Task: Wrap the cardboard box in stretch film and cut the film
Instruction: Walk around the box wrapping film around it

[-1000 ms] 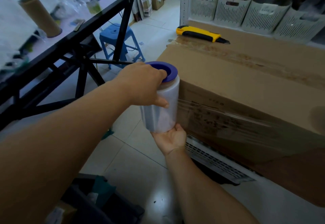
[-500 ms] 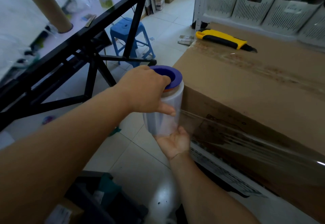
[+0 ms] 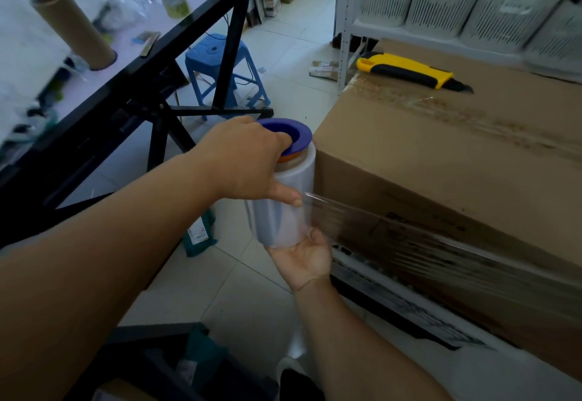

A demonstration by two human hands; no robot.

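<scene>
The roll of stretch film point(image 3: 280, 205) stands upright just beside the near left corner of the big cardboard box point(image 3: 441, 161). The left hand point(image 3: 248, 161) sits on top of it, fingers curled over the blue cap point(image 3: 291, 134) and the thumb pressed on the side of the roll. The right hand point(image 3: 302, 259) is under the roll, palm up, holding its bottom end — how its fingers lie there is hidden. A clear sheet of film point(image 3: 425, 243) runs from the roll along the front side of the box, pulled tight. More film already lies across the top of the box. A yellow and black box cutter point(image 3: 406, 70) lies on the box top, at the far side — well apart from both hands. On the floor behind the roll stands a little blue stool point(image 3: 220, 64).
</scene>
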